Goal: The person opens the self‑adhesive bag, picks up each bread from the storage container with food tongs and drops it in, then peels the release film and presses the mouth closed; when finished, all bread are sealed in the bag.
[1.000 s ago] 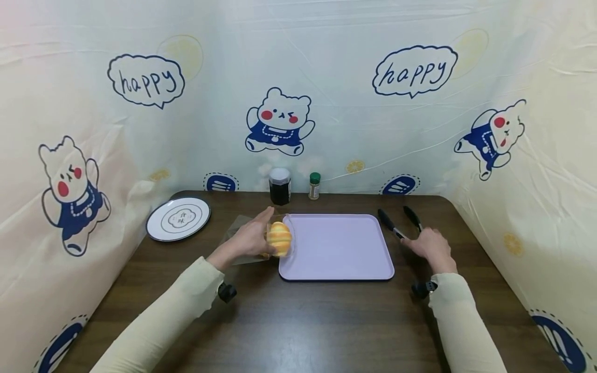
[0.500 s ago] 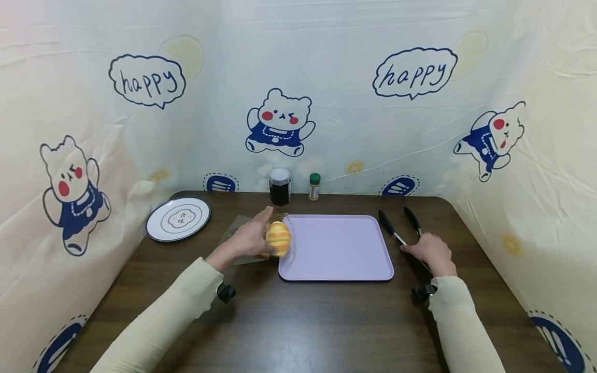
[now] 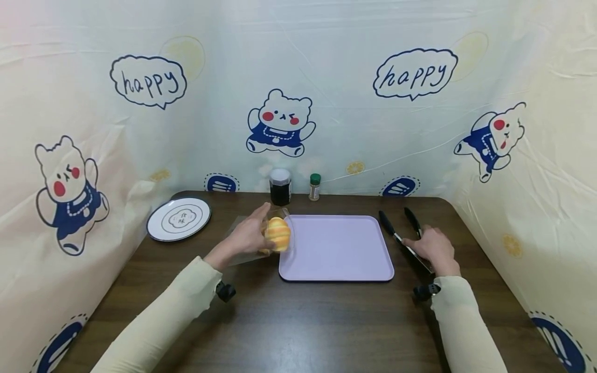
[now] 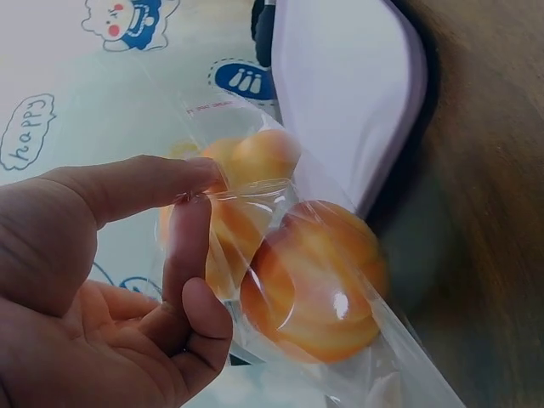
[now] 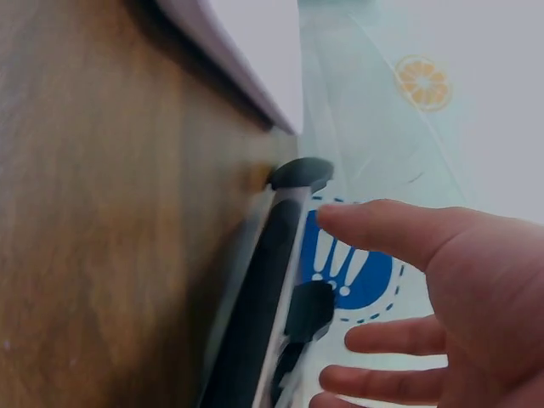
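My left hand [image 3: 249,235] pinches the edge of a clear plastic bag [image 4: 263,200] between thumb and finger. Inside the bag are round golden bread rolls [image 4: 314,285], with yellow and orange stripes visible in the head view. The bag sits at the left edge of a lilac tray [image 3: 336,248]. My right hand [image 3: 436,249] is over a pair of metal tongs [image 3: 387,223] with black ends, which lies right of the tray. In the right wrist view its fingers are extended and apart beside the tongs, and no grip shows.
A white plate [image 3: 160,220] with a dark rim lies at the table's back left. Behind the tray stand a dark jar [image 3: 280,191] with a pale lid and a small green-capped shaker [image 3: 314,187]. A printed curtain [image 3: 345,129] surrounds the wooden table [image 3: 298,326].
The left hand has risen slightly with the bagged rolls. My right hand has shifted a little to the right, showing more of the tongs' metal arm.
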Demonstrator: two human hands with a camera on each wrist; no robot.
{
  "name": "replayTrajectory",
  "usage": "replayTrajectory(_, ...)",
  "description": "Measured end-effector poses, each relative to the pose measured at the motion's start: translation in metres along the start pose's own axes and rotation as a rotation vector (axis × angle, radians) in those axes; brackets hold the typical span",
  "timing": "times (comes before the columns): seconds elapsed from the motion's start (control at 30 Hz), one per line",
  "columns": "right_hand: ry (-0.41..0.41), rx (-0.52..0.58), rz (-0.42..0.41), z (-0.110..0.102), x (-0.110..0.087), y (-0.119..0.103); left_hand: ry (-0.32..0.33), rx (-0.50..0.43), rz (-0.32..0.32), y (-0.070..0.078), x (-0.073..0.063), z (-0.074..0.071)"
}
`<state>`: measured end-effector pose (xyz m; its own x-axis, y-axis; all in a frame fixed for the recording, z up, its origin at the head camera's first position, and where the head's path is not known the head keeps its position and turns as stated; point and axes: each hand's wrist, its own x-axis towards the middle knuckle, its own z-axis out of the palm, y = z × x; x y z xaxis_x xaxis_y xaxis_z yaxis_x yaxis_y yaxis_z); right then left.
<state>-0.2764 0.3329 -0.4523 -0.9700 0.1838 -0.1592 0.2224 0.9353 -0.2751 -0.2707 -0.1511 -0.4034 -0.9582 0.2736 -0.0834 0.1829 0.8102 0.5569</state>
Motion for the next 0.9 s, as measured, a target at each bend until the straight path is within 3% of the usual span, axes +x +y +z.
replayTrajectory(0.37, 0.12, 0.133, -0.184, -0.014, -0.014, -0.031, 0.074, -0.079, 0.023, 0.006, -0.001, -0.012)
replayTrajectory(0.7, 0.186, 0.277, -0.366, -0.023, -0.033, -0.069, 0.093, -0.198, 0.005, 0.02, -0.006, -0.021)
replayTrajectory(0.9, 0.161, 0.334, -0.462, -0.023, -0.052, -0.102, 0.105, -0.237, -0.009, 0.029, -0.008, -0.022)
